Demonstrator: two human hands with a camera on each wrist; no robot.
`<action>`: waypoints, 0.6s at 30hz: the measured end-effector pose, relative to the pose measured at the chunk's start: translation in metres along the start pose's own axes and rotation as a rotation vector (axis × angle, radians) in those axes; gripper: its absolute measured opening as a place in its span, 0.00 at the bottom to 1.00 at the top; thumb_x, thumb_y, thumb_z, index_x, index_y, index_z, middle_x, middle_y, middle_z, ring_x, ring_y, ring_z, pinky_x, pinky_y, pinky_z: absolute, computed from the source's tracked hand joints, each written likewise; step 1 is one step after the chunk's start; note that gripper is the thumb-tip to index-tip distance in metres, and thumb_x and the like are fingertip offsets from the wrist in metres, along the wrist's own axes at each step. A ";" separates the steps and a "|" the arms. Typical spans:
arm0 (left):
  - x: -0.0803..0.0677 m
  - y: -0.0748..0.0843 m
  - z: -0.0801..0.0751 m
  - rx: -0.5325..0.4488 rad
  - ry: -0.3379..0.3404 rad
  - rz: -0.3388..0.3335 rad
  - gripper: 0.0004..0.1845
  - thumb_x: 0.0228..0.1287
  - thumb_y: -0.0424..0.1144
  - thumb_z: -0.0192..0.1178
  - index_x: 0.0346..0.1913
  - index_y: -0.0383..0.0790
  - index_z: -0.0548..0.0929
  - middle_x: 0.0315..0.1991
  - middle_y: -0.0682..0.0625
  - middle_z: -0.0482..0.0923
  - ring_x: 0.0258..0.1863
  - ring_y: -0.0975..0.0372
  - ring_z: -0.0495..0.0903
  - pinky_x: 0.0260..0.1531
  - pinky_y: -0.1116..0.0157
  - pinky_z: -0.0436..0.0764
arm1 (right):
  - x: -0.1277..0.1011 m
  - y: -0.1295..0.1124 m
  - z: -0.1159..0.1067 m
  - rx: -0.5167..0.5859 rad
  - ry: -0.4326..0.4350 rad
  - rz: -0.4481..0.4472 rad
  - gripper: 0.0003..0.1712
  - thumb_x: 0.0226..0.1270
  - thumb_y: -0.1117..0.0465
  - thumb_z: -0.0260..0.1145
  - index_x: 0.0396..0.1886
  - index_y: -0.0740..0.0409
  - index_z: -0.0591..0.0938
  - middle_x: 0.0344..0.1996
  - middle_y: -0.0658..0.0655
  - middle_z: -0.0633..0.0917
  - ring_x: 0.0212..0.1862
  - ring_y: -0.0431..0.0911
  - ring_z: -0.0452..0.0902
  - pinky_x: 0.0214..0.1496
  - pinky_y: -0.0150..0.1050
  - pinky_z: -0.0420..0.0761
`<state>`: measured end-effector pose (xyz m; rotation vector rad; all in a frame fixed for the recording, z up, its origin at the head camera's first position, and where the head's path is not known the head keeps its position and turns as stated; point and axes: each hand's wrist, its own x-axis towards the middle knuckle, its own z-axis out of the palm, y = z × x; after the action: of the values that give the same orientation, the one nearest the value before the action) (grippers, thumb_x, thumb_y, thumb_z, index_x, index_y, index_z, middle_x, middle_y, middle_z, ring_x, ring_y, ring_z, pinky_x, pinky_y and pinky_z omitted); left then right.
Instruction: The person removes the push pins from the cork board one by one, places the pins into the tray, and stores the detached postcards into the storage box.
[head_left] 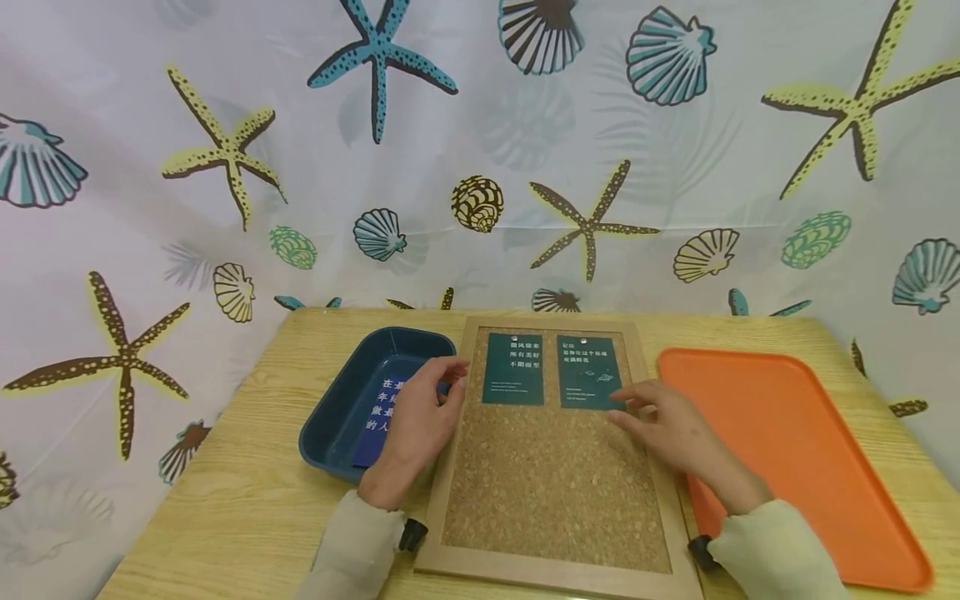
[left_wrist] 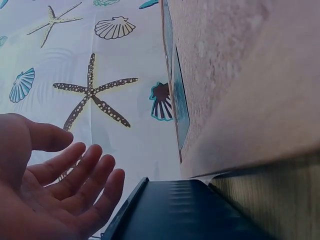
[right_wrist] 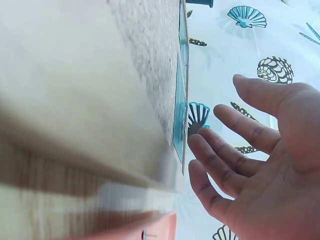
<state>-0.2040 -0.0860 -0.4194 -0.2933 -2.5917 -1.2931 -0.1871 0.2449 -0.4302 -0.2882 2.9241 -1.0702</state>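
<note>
A wood-framed cork board [head_left: 555,483] lies on the table with two dark green cards pinned near its top, a left card [head_left: 513,375] and a right card [head_left: 588,379]. Each card has a pin at its top edge. My left hand [head_left: 422,417] is above the board's left edge and the blue bin, fingers loosely bent and holding nothing; the left wrist view shows its bare palm [left_wrist: 60,195]. Near the right card's lower corner is my right hand [head_left: 671,425], its fingers relaxed and apart, with nothing in the palm [right_wrist: 280,175].
In the dark blue bin [head_left: 330,408] left of the board lies a blue card [head_left: 375,421] with white writing, partly hidden by my left hand. An orange tray [head_left: 795,467] sits to the right. A shell-patterned curtain [head_left: 480,125] hangs behind the wooden table [head_left: 217,517].
</note>
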 end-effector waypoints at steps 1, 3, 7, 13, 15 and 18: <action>0.000 0.001 0.001 -0.008 -0.010 -0.012 0.16 0.77 0.36 0.61 0.62 0.41 0.83 0.54 0.47 0.86 0.52 0.56 0.84 0.49 0.56 0.85 | 0.001 -0.001 0.001 0.002 0.002 -0.001 0.21 0.75 0.51 0.68 0.60 0.59 0.85 0.58 0.65 0.84 0.57 0.61 0.83 0.59 0.61 0.84; 0.001 0.001 0.003 -0.016 -0.030 -0.025 0.15 0.77 0.36 0.60 0.62 0.41 0.82 0.55 0.47 0.85 0.54 0.55 0.83 0.52 0.54 0.86 | 0.003 -0.002 0.002 0.006 0.005 -0.001 0.21 0.76 0.51 0.68 0.60 0.58 0.85 0.58 0.63 0.84 0.57 0.60 0.83 0.60 0.62 0.83; 0.003 0.000 0.006 -0.026 -0.063 -0.043 0.15 0.77 0.36 0.59 0.62 0.40 0.82 0.57 0.45 0.85 0.56 0.51 0.83 0.54 0.50 0.85 | 0.008 -0.004 0.006 0.029 0.006 -0.001 0.21 0.77 0.50 0.67 0.61 0.57 0.85 0.59 0.62 0.83 0.58 0.59 0.82 0.61 0.60 0.84; 0.007 0.005 0.011 -0.016 -0.110 -0.072 0.16 0.77 0.38 0.60 0.63 0.40 0.82 0.57 0.44 0.84 0.54 0.51 0.83 0.53 0.51 0.86 | 0.015 -0.008 0.011 0.050 0.018 0.000 0.21 0.77 0.50 0.66 0.61 0.58 0.84 0.60 0.63 0.84 0.58 0.60 0.83 0.60 0.59 0.84; 0.009 0.007 0.012 -0.008 -0.132 -0.078 0.17 0.78 0.39 0.59 0.64 0.41 0.82 0.59 0.44 0.83 0.55 0.51 0.82 0.55 0.51 0.85 | 0.018 -0.008 0.012 0.059 0.021 -0.001 0.21 0.78 0.52 0.66 0.61 0.58 0.84 0.60 0.63 0.84 0.58 0.60 0.83 0.61 0.60 0.83; 0.011 0.009 0.015 -0.002 -0.161 -0.089 0.18 0.78 0.39 0.59 0.65 0.41 0.81 0.62 0.45 0.82 0.59 0.51 0.81 0.60 0.50 0.84 | 0.021 -0.009 0.014 0.068 0.026 -0.007 0.20 0.78 0.53 0.65 0.61 0.59 0.84 0.60 0.63 0.84 0.59 0.59 0.82 0.63 0.61 0.82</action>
<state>-0.2132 -0.0679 -0.4180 -0.2962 -2.7666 -1.3530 -0.2048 0.2256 -0.4347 -0.2855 2.9036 -1.1801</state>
